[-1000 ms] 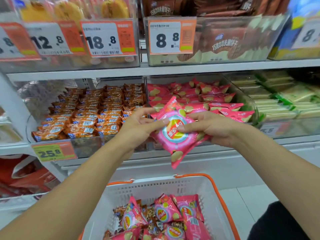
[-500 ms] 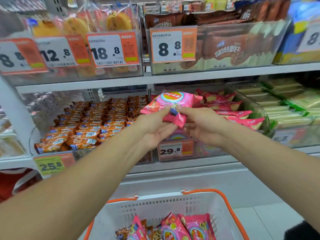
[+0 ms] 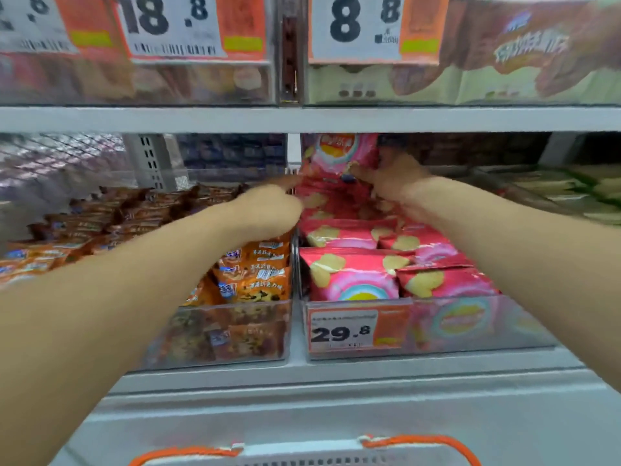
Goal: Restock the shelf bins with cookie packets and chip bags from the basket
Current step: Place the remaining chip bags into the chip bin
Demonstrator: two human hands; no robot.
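Note:
A pink chip bag [image 3: 339, 156] stands upright at the back of the clear chip bin [image 3: 453, 327], above rows of matching pink bags [image 3: 353, 277]. My left hand [image 3: 268, 206] pinches its lower left edge. My right hand [image 3: 393, 178] grips its right side. Both arms reach deep into the middle shelf. To the left, a clear bin [image 3: 235, 331] holds orange cookie packets [image 3: 255, 274]. Only the basket's white rim and orange handles [image 3: 420, 442] show at the bottom edge; its contents are out of view.
The upper shelf board [image 3: 302, 119] runs close above my hands, with price-tagged bins on it. A bin of green packets [image 3: 571, 193] sits to the right. A 29.8 price tag [image 3: 342, 331] fronts the chip bin. The picture is motion-blurred.
Both hands have carried the pink chip bag from in front of the shelf up and into the back of the chip bin. The camera has moved closer and the basket has dropped nearly out of view.

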